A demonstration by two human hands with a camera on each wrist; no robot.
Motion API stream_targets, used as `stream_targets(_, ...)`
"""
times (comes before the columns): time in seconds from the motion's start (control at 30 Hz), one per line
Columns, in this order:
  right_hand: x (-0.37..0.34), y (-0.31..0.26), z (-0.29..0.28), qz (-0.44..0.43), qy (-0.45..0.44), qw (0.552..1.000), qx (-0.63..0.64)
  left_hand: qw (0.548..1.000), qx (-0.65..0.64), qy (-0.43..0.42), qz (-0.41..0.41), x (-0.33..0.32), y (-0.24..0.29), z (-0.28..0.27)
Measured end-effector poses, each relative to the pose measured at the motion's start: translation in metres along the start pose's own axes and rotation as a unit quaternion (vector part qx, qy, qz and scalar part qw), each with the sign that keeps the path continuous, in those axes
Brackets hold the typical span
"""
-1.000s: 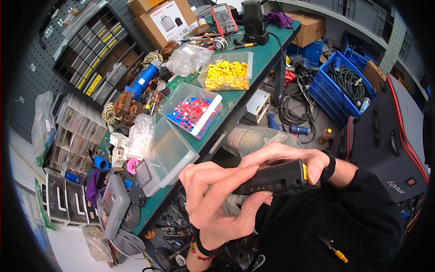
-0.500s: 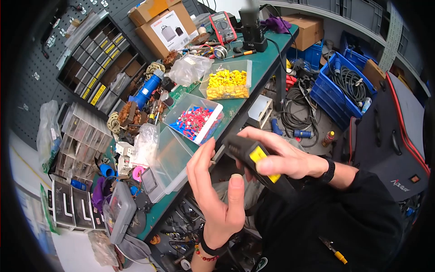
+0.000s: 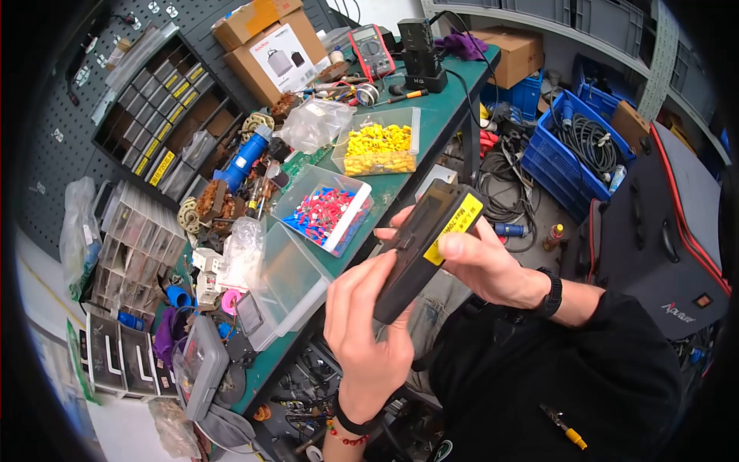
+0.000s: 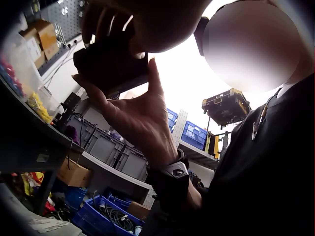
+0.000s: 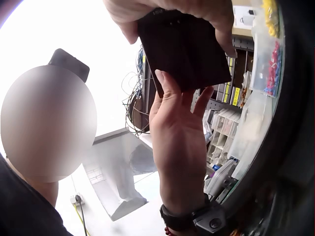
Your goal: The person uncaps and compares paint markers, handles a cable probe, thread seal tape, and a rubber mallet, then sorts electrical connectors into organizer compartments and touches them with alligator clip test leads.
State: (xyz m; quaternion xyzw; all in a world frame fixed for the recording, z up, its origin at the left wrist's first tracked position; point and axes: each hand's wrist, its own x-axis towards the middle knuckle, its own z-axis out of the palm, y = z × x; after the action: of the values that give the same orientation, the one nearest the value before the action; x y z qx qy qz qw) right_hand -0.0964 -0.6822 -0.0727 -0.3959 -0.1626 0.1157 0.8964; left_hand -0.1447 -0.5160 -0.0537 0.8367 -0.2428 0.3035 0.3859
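We hold a black box (image 3: 413, 258) beside the bench (image 3: 440, 112).
Our left hand (image 3: 369, 339) and right hand (image 3: 496, 269) grip opposite ends; we judge it stiff, smooth, weighty, best held by its sides.

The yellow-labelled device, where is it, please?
In the head view, the yellow-labelled device is right of centre, held between the left hand and right hand.

The left hand (image 4: 170, 24) and the right hand (image 4: 142, 120) hold together one dark device (image 4: 106, 69). At the edge of the worktop (image 4: 34, 130), there are yellow pieces (image 4: 39, 109) beside red and blue pieces (image 4: 11, 78). Lower down, a blue crate (image 4: 86, 220) contains cables (image 4: 114, 216).
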Motion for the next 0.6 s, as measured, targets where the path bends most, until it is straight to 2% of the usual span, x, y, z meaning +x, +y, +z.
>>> stream_targets(0.1,0.0,0.0,-0.001,-0.009,-0.015,1.0,0.016,0.999,0.011,0.02,-0.023,0.001,-0.001,-0.005)
stream_targets(0.27,-0.002,0.004,-0.002,-0.049,-0.042,0.996,-0.06,0.998,0.023,0.051,-0.029,0.001,-0.008,-0.013)
stream_targets(0.6,-0.004,0.0,0.005,-0.051,-0.05,0.996,-0.046,0.994,-0.009,0.092,-0.052,0.001,-0.007,-0.011)
